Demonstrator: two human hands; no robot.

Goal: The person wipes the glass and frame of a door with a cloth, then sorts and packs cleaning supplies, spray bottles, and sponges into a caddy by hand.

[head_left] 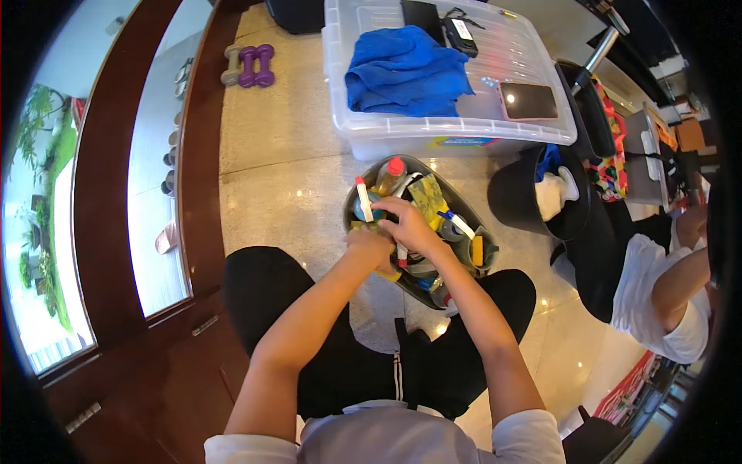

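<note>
A grey oval tub filled with bottles and cleaning things stands on the floor between my knees. My left hand reaches into its left side, fingers curled and mostly hidden, with yellow-green material showing around them. My right hand is just above and beside it, thumb and forefinger apart. Its fingertips are close to a white tube with a red cap; whether they touch it I cannot tell. Behind stands a clear bottle with a red cap. A yellow patterned packet and a blue-and-white brush-like item lie on the right.
A lidded clear plastic box stands ahead, bearing a blue cloth and a phone. A black bucket with cloths is to the right, near another person. Dumbbells lie by the wooden doors at left.
</note>
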